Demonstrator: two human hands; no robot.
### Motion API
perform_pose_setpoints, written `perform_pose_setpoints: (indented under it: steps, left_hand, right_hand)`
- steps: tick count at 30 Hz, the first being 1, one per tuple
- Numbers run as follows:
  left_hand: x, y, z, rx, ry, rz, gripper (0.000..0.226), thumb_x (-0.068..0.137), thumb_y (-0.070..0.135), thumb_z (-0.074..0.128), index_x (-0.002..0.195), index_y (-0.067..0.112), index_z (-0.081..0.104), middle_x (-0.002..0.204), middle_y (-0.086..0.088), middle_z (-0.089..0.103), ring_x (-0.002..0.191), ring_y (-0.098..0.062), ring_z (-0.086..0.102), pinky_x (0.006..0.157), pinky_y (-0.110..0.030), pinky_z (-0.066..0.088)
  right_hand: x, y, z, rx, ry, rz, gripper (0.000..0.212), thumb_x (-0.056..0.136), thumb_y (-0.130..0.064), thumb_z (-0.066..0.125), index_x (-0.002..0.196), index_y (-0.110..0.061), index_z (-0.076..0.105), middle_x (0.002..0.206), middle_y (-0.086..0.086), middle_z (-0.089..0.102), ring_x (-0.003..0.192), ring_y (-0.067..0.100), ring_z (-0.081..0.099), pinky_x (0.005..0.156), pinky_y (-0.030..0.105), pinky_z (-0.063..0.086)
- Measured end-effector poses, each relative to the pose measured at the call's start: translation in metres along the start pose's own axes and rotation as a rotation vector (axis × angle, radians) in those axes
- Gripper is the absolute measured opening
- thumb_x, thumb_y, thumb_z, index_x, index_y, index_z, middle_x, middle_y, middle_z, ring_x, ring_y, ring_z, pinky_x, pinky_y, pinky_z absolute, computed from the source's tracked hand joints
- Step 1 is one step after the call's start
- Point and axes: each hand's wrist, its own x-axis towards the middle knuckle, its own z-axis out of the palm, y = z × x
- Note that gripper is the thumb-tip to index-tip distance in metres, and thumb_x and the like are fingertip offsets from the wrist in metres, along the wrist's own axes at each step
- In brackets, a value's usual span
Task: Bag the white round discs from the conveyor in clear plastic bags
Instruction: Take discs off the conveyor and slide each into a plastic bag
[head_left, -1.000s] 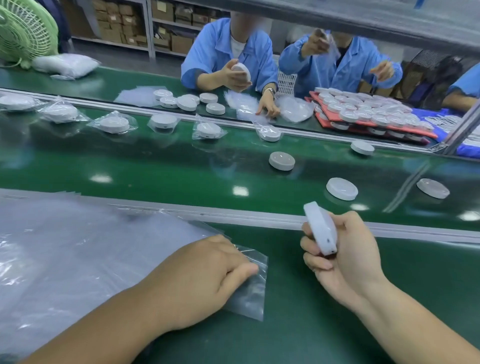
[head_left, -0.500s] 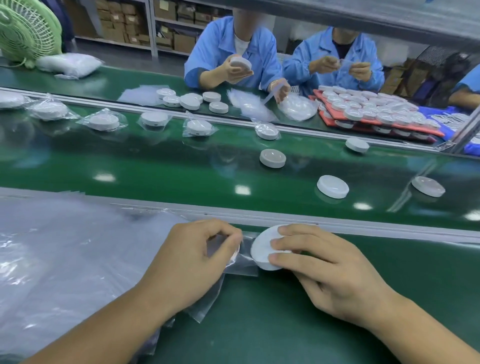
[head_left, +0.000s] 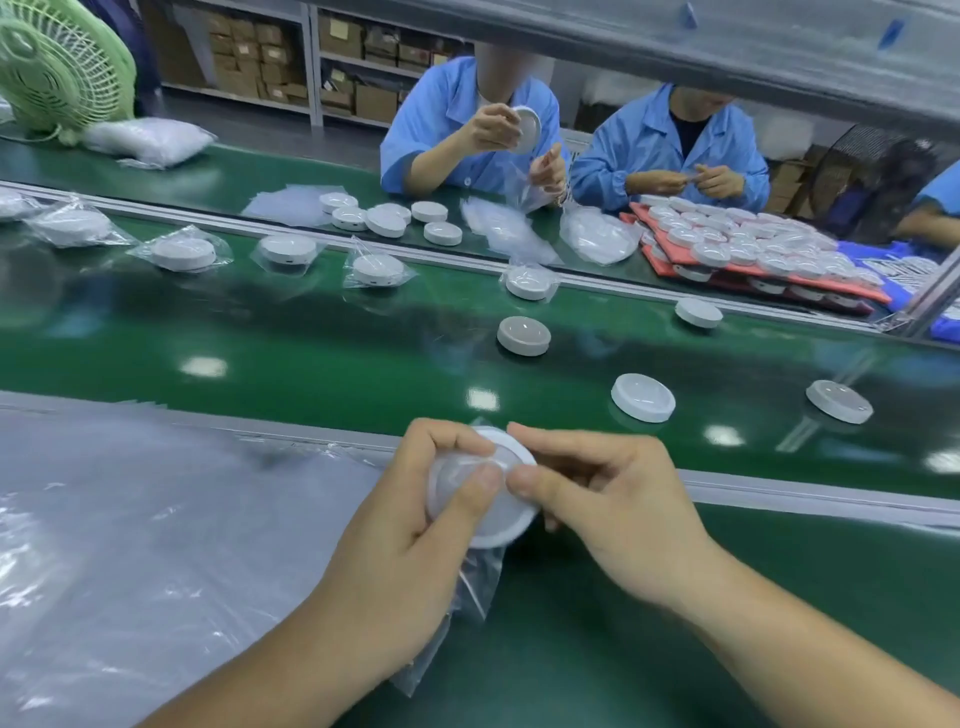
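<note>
One white round plastic disc (head_left: 488, 499), half a second ago flat at the mouth of the clear plastic bag (head_left: 467, 587), is now raised between both hands and partly sleeved. Left hand (head_left: 410, 530): thumb and fingers pinch film and disc. Right hand (head_left: 608, 499): fingertips grip the disc's exposed edge. Judged: insertion nearly done. Beyond the right hand, glossy green conveyor belt (head_left: 311, 353) carrying four loose white discs (head_left: 643, 397). Left of the left hand, pile of empty bags (head_left: 130, 519). Far beyond both hands, blue-coated workers (head_left: 452, 135) and shelved cartons (head_left: 249, 57).

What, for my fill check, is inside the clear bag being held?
One white disc, at least partly in the clear bag that the left hand grips; the right hand pinches the disc. Thumbs cover its middle.
</note>
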Motion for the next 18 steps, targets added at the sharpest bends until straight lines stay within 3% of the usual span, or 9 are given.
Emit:
perform_pose_setpoints:
  steps: [3, 5, 8, 11, 14, 16, 18]
  left_hand:
    - [0.009, -0.004, -0.012, 0.145, 0.002, 0.017, 0.041, 0.098, 0.052, 0.046, 0.138, 0.056, 0.038, 0.137, 0.038, 0.045, 0.129, 0.014, 0.042, 0.096, -0.010, 0.039]
    - [0.014, -0.006, -0.025, 0.425, 0.028, 0.066, 0.047, 0.096, 0.052, 0.044, 0.140, 0.059, 0.031, 0.143, 0.041, 0.028, 0.137, 0.017, 0.021, 0.100, -0.007, 0.030]
    - [0.018, -0.006, -0.043, 0.772, -0.050, 0.134, 0.026, 0.092, 0.057, 0.044, 0.115, 0.051, 0.055, 0.124, 0.038, 0.038, 0.123, 0.010, 0.031, 0.092, -0.014, 0.034]
    - [0.021, -0.011, -0.050, 0.916, -0.243, 0.164, 0.032, 0.089, 0.064, 0.043, 0.103, 0.046, 0.067, 0.108, 0.032, 0.057, 0.108, 0.005, 0.042, 0.093, -0.021, 0.039]
    - [0.021, -0.017, -0.047, 0.989, -0.389, 0.202, 0.029, 0.088, 0.064, 0.048, 0.102, 0.054, 0.072, 0.108, 0.034, 0.065, 0.102, 0.003, 0.052, 0.089, -0.028, 0.047]
    - [0.021, -0.021, -0.044, 0.982, -0.419, 0.250, 0.025, 0.082, 0.065, 0.051, 0.087, 0.057, 0.074, 0.096, 0.036, 0.067, 0.090, 0.002, 0.060, 0.073, -0.026, 0.054]
    - [0.020, -0.022, -0.042, 1.005, -0.400, 0.285, 0.025, 0.080, 0.065, 0.050, 0.082, 0.058, 0.074, 0.092, 0.037, 0.067, 0.085, 0.002, 0.061, 0.067, -0.023, 0.054]
  right_hand:
    - [0.046, 0.004, -0.008, -0.169, 0.043, 0.011, 0.008, 0.081, -0.026, 0.085, 0.083, -0.033, 0.084, 0.077, -0.006, 0.078, 0.059, 0.002, 0.063, 0.060, 0.016, 0.050]
    - [0.083, 0.013, -0.020, -0.305, 0.122, 0.028, 0.015, 0.086, -0.020, 0.083, 0.080, -0.034, 0.082, 0.080, -0.012, 0.079, 0.066, -0.002, 0.068, 0.066, 0.015, 0.053]
    - [0.146, 0.025, -0.044, -0.518, 0.345, -0.034, 0.006, 0.089, -0.025, 0.081, 0.090, -0.031, 0.082, 0.088, -0.018, 0.078, 0.081, 0.001, 0.071, 0.076, 0.013, 0.051]
    - [0.209, 0.038, -0.066, -0.822, 0.493, -0.098, 0.018, 0.096, -0.013, 0.068, 0.106, -0.022, 0.080, 0.102, -0.005, 0.078, 0.093, 0.013, 0.070, 0.081, 0.012, 0.044]
    - [0.256, 0.065, -0.057, -1.044, 0.324, 0.083, 0.029, 0.103, -0.011, 0.052, 0.117, -0.020, 0.075, 0.128, 0.006, 0.071, 0.111, 0.024, 0.066, 0.093, 0.025, 0.045]
    - [0.266, 0.083, -0.032, -1.106, 0.052, 0.231, 0.031, 0.106, -0.037, 0.041, 0.120, -0.028, 0.067, 0.143, 0.009, 0.060, 0.118, 0.031, 0.057, 0.093, 0.039, 0.045]
    - [0.263, 0.096, -0.008, -1.162, -0.077, 0.268, 0.048, 0.094, -0.071, 0.034, 0.120, -0.037, 0.056, 0.148, 0.006, 0.052, 0.130, 0.036, 0.049, 0.098, 0.050, 0.042]
